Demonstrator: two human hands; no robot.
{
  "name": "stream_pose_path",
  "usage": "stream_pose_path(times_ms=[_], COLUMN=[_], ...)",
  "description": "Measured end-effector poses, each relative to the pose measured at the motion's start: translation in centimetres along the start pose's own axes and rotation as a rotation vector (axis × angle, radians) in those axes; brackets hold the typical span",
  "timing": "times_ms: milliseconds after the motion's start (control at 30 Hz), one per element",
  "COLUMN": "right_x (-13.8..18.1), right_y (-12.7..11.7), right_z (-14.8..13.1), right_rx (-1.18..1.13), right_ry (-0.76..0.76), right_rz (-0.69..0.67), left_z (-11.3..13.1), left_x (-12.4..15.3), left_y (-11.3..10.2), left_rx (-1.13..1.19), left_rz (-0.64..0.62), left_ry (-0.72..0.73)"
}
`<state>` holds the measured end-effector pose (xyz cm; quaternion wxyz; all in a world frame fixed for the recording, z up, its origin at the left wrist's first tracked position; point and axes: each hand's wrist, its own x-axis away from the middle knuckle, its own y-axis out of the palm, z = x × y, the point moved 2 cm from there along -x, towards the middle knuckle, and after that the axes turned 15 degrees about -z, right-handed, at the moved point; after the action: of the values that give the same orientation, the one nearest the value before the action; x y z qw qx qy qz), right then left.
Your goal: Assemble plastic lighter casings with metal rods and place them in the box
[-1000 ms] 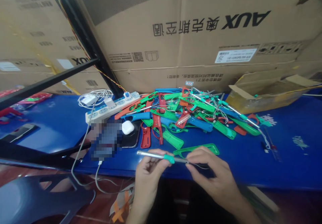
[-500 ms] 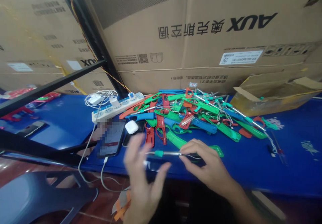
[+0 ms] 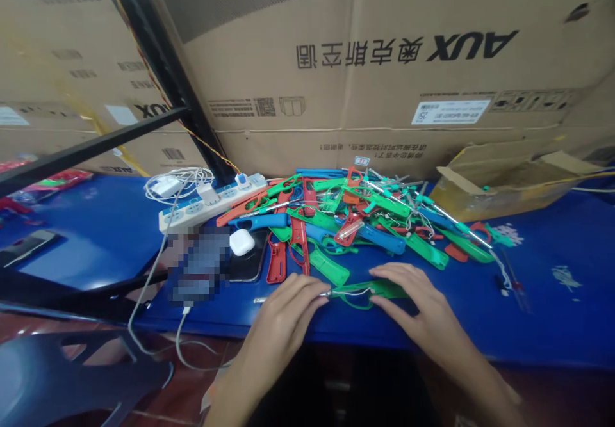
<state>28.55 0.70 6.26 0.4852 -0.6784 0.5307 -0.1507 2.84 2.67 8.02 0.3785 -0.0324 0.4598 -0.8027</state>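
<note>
My left hand (image 3: pixel 287 315) lies flat at the front edge of the blue table (image 3: pixel 480 312), fingers stretched out over a thin metal rod (image 3: pixel 328 294); only the rod's ends show. My right hand (image 3: pixel 417 305) is closed over a green plastic frame (image 3: pixel 361 290), which sits on the table between thumb and fingers. A thin white wire (image 3: pixel 353 291) runs from the rod end across the frame. Just behind both hands lies a heap of red, green and blue plastic frames and rods (image 3: pixel 355 222).
A white power strip (image 3: pixel 206 206) with chargers and cables, a phone (image 3: pixel 199 264) and a white earbud case (image 3: pixel 241 242) sit left of the heap. An open carton (image 3: pixel 509 184) stands at the right. Big cardboard boxes (image 3: pixel 384 62) form the back. A black metal frame (image 3: pixel 86 148) crosses the left.
Both hands came down from the air onto the table. The rod, held up between them before, now lies under my left hand, and my right hand has closed on the green frame.
</note>
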Motion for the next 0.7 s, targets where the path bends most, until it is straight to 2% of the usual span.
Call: stream_pose_path(times_ms=[367,700], right_x=[-0.3,-0.3], right_y=[-0.5,-0.5], right_z=[-0.2,-0.3], right_rx=[-0.04,-0.121], right_ry=[-0.049,0.015], right_rz=[-0.028,-0.067], left_z=[-1.6,-1.4], left_x=[-0.6,-0.5], left_y=[1.0,1.0], left_rx=[0.079,0.09], left_rz=[0.053,0.119], left_ry=[-0.032,-0.088])
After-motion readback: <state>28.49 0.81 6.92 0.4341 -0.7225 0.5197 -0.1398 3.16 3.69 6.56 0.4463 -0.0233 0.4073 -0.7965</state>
